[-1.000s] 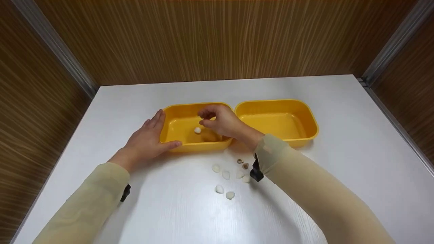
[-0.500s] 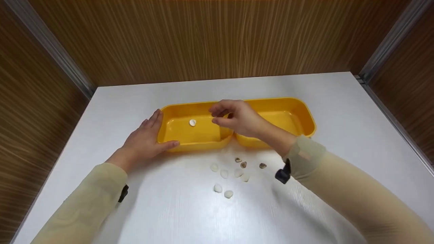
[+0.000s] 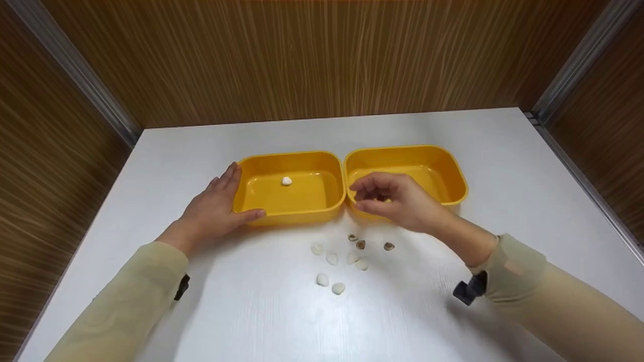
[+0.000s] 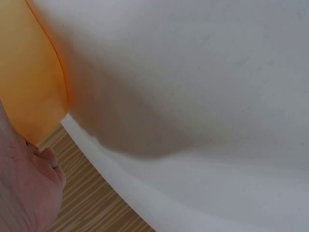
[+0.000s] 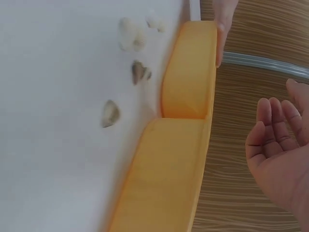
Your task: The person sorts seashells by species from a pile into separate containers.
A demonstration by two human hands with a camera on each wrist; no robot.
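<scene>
My left hand [image 3: 209, 211] rests against the left end of the left yellow bin [image 3: 302, 217], its fingers along the side and the thumb on the front rim. Inside that bin lies one small white shell [image 3: 287, 181]. Over the front of the right yellow bin [image 3: 455, 202] hovers my right hand [image 3: 397, 201]. Its fingers are loosely bent, and in the right wrist view nothing lies in the palm [image 5: 285, 164]. Three brown shells [image 3: 389, 246] and several white shells [image 3: 322, 279] are scattered on the table before the bins.
The two bins stand side by side on a white table [image 3: 241, 311]. Wood-grain panels [image 3: 322, 60] enclose the back and sides, with metal strips [image 3: 75, 70] at the corners.
My right hand has moved right, from over the left bin to the front of the right bin. The white shell shifted slightly toward the back of the left bin. My left hand stays in place.
</scene>
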